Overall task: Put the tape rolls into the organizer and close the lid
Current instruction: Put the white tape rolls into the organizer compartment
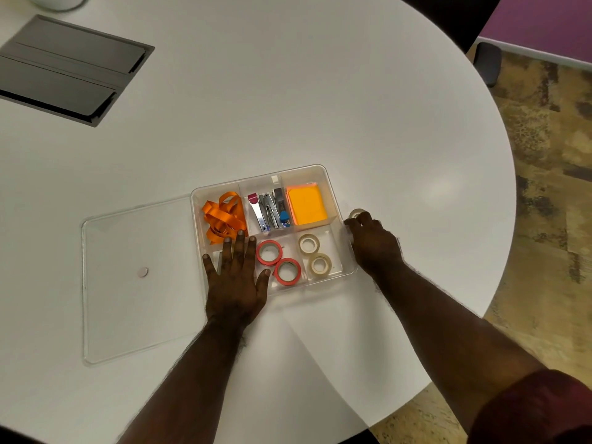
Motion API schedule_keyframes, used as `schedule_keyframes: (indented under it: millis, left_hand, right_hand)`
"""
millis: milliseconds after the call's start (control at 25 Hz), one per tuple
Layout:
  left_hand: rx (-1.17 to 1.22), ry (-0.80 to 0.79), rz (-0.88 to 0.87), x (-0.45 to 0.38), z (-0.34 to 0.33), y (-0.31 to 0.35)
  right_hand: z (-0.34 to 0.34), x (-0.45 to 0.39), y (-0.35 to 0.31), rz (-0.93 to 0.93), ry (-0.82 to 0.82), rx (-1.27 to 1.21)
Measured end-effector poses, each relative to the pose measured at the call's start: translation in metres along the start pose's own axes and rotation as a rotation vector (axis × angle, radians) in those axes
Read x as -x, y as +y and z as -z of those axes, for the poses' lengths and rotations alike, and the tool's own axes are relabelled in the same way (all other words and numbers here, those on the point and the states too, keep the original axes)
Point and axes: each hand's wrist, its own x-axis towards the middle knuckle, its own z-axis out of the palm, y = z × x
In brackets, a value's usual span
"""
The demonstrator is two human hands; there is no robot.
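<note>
The clear plastic organizer (323, 174) stands open on the white table. Two red tape rolls (278, 262) lie in its front middle compartment. Two beige tape rolls (314, 254) lie in the front right one. My left hand (235, 277) rests flat, fingers spread, over the front left compartment. My right hand (371, 241) is just outside the organizer's right wall, fingers curled on a small beige tape roll (356, 213) on the table. The clear lid (128, 283) lies flat on the table to the left of the organizer.
The back compartments hold orange ribbon (224, 216), staplers (269, 209) and orange sticky notes (307, 205). A grey cable hatch (67, 68) is set into the table at the far left. The table's round edge (499, 251) curves close on the right.
</note>
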Motion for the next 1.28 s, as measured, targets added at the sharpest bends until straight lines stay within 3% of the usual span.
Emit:
schedule_keyframes:
  millis: [240, 360, 520, 720, 880, 1000, 1120, 1200, 1280]
  left_hand:
    - [0.017, 0.006, 0.006, 0.000, -0.002, 0.000]
    - [0.006, 0.016, -0.005, 0.000, -0.001, -0.001]
    - [0.026, 0.024, -0.010, 0.000, -0.002, -0.001]
    - [0.022, 0.020, -0.004, -0.001, -0.002, -0.001]
    - [0.003, 0.015, 0.000, 0.000, -0.002, -0.001]
    - [-0.001, -0.001, 0.011, 0.000, -0.002, -0.001]
    - [-0.009, -0.014, 0.016, -0.001, -0.002, -0.001]
    - [-0.008, -0.011, 0.010, 0.000, -0.001, -0.001]
    - [-0.003, -0.006, 0.003, 0.001, 0.000, 0.000]
  right_hand:
    - [0.015, 0.000, 0.019, -0.128, 0.178, -0.367]
    - [0.029, 0.002, 0.006, 0.009, 0.224, -0.491]
    - [0.023, 0.019, -0.034, 0.203, 0.151, -0.352]
    - [0.004, 0.021, -0.070, 0.165, -0.004, -0.164]
    - [0.004, 0.018, -0.070, 0.174, -0.059, -0.152]
    - [0.018, 0.016, -0.049, 0.185, 0.155, -0.293]
    - [0.028, 0.003, -0.011, 0.010, 0.360, -0.383]
    - [0.026, -0.007, 0.011, -0.087, 0.299, -0.306]
    - [0.017, -0.014, 0.023, -0.070, 0.084, -0.201]
